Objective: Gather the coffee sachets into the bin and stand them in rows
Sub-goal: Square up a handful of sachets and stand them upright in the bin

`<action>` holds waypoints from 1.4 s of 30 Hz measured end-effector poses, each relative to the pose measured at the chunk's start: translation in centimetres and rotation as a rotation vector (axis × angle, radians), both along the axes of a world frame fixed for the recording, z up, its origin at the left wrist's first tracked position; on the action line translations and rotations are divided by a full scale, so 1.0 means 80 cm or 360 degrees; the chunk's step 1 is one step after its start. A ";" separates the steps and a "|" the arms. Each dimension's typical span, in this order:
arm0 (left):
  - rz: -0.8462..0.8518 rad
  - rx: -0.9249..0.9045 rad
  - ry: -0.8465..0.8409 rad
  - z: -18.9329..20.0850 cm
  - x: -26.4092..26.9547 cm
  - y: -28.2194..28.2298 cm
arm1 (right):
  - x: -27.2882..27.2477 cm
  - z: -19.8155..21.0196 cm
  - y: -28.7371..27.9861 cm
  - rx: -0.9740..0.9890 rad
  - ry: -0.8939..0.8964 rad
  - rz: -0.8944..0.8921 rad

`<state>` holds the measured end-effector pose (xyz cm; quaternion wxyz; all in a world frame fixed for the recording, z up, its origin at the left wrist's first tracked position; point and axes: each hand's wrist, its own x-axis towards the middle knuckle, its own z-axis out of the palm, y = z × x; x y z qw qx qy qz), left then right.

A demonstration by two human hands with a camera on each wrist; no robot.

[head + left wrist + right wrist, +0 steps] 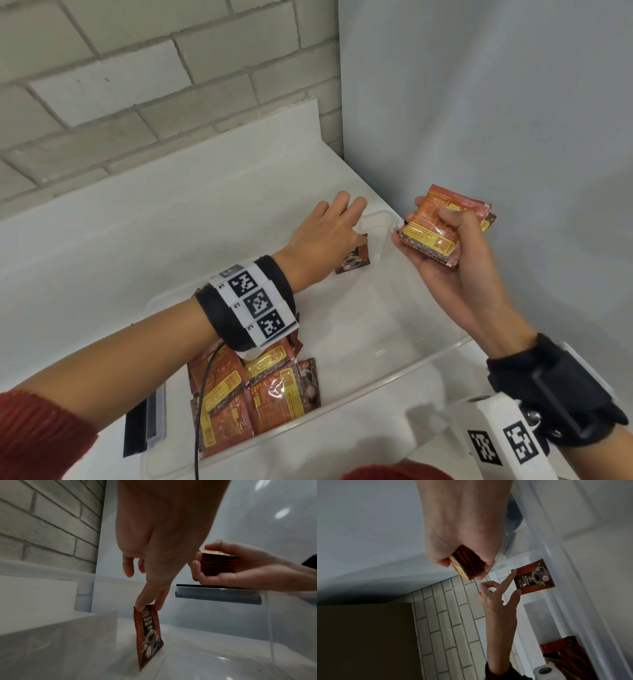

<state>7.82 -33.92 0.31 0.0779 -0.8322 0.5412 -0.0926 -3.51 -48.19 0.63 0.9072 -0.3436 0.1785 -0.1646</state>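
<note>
A clear plastic bin (342,402) sits on a white counter. My left hand (342,219) reaches into its far right corner. There its thumb and index finger pinch the top edge of one brown coffee sachet (354,262), which stands upright on the bin floor. The left wrist view shows that sachet (149,635) tilted slightly under the left hand (149,605). My right hand (435,219) hovers above the bin's right end and grips a stack of sachets (428,236). The right wrist view shows this stack (467,563) edge-on. A loose pile of sachets (253,394) lies flat in the near left part.
A grey brick wall (120,85) rises behind the counter and a plain white panel (496,102) stands close on the right. A black latch (137,425) hangs on the bin's left end and another latch (217,593) on its right end. The bin floor between pile and standing sachet is bare.
</note>
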 end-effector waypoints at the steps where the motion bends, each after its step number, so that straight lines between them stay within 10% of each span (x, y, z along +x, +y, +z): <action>1: 0.0016 0.0033 -0.0005 0.002 -0.001 0.000 | 0.000 0.000 0.000 0.0003 -0.0005 0.0004; 15: -0.0058 -0.0306 0.0254 0.007 0.018 0.004 | 0.000 -0.002 -0.001 -0.0007 0.0051 0.0038; 27: 0.0060 -0.0996 0.1697 0.056 -0.008 -0.011 | 0.000 -0.005 0.001 -0.0317 -0.0067 0.0340; 42: -0.0239 -0.1091 0.2176 0.069 -0.002 0.014 | -0.006 -0.001 0.003 -0.0174 -0.0050 0.0701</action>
